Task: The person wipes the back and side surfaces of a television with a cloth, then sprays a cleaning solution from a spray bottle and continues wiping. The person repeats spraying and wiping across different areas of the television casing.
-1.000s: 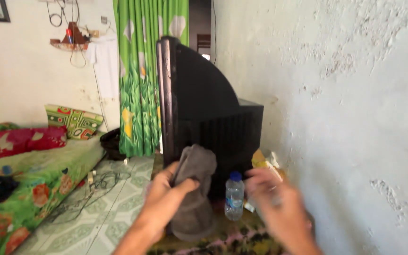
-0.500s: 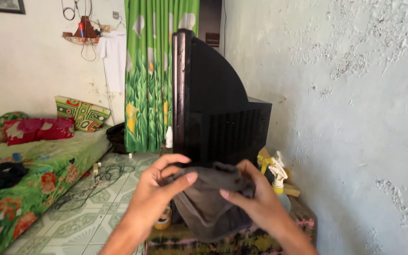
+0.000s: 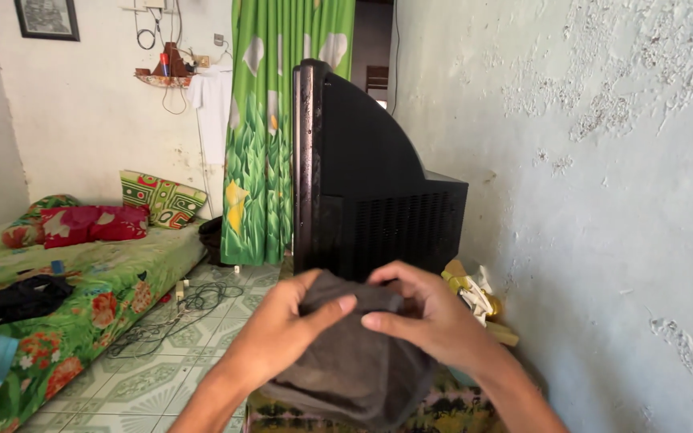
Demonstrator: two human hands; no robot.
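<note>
Where hands clutch grey cloth: yellow wrapper beside television.

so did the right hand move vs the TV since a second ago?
Yes. The right hand has come in leftward from beside the black TV to its lower front, now gripping the grey cloth opposite the left hand.

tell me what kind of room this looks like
Most likely a bedroom or living room in a home: a mattress with floral sheets and pillows lies on the tiled floor, a bulky black television stands by the wall, and a green curtain covers the doorway.
</note>
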